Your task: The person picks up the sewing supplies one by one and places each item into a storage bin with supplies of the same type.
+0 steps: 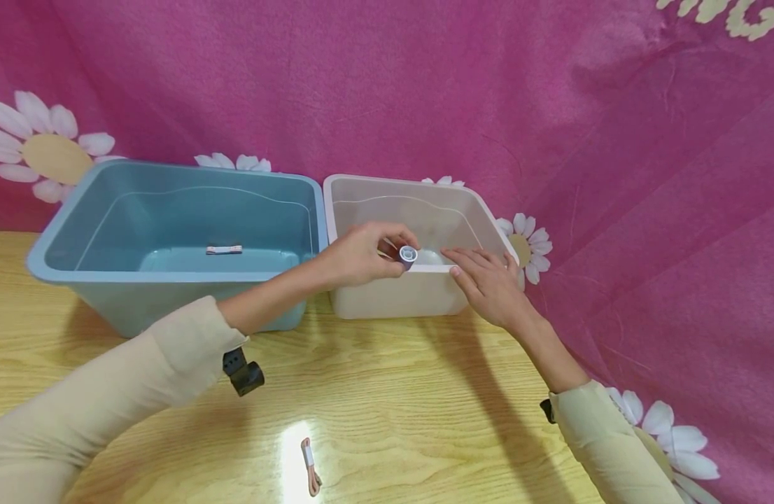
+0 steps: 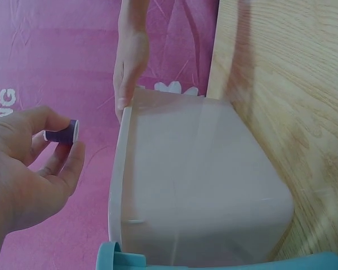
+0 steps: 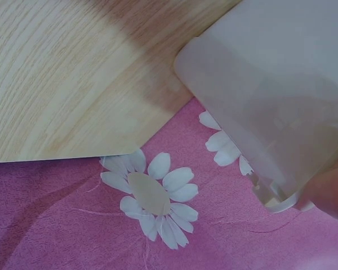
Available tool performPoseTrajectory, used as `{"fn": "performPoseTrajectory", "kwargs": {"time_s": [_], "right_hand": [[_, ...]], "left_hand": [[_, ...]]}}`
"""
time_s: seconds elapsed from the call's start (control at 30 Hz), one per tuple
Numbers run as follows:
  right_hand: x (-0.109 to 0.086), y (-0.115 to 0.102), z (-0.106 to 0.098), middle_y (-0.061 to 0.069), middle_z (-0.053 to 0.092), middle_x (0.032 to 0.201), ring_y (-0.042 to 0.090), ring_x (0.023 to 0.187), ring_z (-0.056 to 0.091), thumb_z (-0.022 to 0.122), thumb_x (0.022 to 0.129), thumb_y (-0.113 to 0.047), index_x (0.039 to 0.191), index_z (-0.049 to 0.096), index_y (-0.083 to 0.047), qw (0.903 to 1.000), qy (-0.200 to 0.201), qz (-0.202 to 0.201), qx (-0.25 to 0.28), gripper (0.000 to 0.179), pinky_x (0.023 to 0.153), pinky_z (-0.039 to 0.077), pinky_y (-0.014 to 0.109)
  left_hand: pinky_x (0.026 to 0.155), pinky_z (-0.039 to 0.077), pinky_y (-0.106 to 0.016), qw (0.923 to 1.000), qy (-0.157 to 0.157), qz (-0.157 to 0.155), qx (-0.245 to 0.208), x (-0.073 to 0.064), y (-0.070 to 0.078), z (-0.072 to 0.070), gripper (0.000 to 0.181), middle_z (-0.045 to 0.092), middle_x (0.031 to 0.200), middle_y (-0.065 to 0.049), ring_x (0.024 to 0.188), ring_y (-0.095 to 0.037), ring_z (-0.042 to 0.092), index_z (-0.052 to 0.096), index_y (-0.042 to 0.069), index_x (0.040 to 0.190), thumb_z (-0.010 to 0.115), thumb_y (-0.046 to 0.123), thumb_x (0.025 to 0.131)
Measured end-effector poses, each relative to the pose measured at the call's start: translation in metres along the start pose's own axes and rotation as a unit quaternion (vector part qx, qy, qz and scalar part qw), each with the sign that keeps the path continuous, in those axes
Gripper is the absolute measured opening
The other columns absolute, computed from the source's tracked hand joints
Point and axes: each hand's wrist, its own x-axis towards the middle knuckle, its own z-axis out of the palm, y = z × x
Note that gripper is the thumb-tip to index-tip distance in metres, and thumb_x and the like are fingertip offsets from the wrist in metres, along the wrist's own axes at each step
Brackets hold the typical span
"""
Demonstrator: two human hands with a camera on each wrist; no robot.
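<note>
Left hand pinching spool over pale bin

Left fingers grasping the spool between thumb and fingertips. Spool sits above the pale bin's near rim, apart from it. Right hand has fingers laid straight over the near right rim, touching it, nothing grasped.

Around: blue bin just beside the pale bin, on its left, with 1 small banded bundle lying on its floor. A 2nd bundle, a pinkish cord with a white band, lies on the bench in front, well apart from both bins. Pink cloth with white daisies behind the bins and along the right side.

In the way: left forearm passes in front of the blue bin's near right corner; left hand hides part of the pale bin's inside, right hand covers its near right corner. 2 black wrist cameras at the sleeves.

Views: only head gives both bundles, plus the spool's white ringed end. Left wrist adds the spool's dark purple side, white at both ends, the gap to the rim, and the pale bin's outer wall. Right wrist adds the bench's corner against the cloth and a notched piece under the bin's rim; right hand there is just a blur at the edge, finger state can't be told from it.
</note>
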Motion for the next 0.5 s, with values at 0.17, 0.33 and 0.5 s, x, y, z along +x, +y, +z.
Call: {"fn": "performPoseTrajectory", "kwargs": {"time_s": [0.17, 0.33, 0.5], "right_hand": [[0.0, -0.001, -0.002, 0.006, 0.052, 0.145, 0.038, 0.133, 0.039, 0.039, 0.107, -0.04, 0.146, 0.051, -0.024, 1.0, -0.001, 0.0, 0.002, 0.044, 0.105, 0.009, 0.072], [0.0, -0.001, -0.001, 0.005, 0.052, 0.145, 0.038, 0.132, 0.04, 0.04, 0.108, -0.039, 0.146, 0.052, -0.023, 1.0, 0.0, -0.002, 0.001, 0.044, 0.104, 0.01, 0.072], [0.0, 0.0, -0.001, 0.005, 0.052, 0.145, 0.038, 0.132, 0.04, 0.039, 0.108, -0.039, 0.146, 0.052, -0.022, 1.0, 0.0, -0.003, 0.001, 0.044, 0.104, 0.009, 0.073]], "left_hand": [[0.085, 0.054, -0.032, 1.0, -0.004, -0.003, -0.006, 0.004, 0.0, -0.001, 0.026, 0.069, 0.106, -0.01, 0.097, -0.022, 0.068, 0.068, 0.004, 0.111, 0.069, -0.002, 0.086], [0.087, 0.053, -0.031, 1.0, -0.003, -0.005, 0.001, 0.008, 0.0, -0.003, 0.028, 0.069, 0.107, -0.012, 0.099, -0.024, 0.068, 0.068, 0.003, 0.114, 0.07, -0.003, 0.086], [0.084, 0.054, -0.032, 0.9999, 0.0, -0.011, 0.005, 0.013, 0.0, -0.005, 0.029, 0.069, 0.108, -0.011, 0.099, -0.022, 0.068, 0.068, 0.005, 0.115, 0.069, -0.002, 0.086]]}}
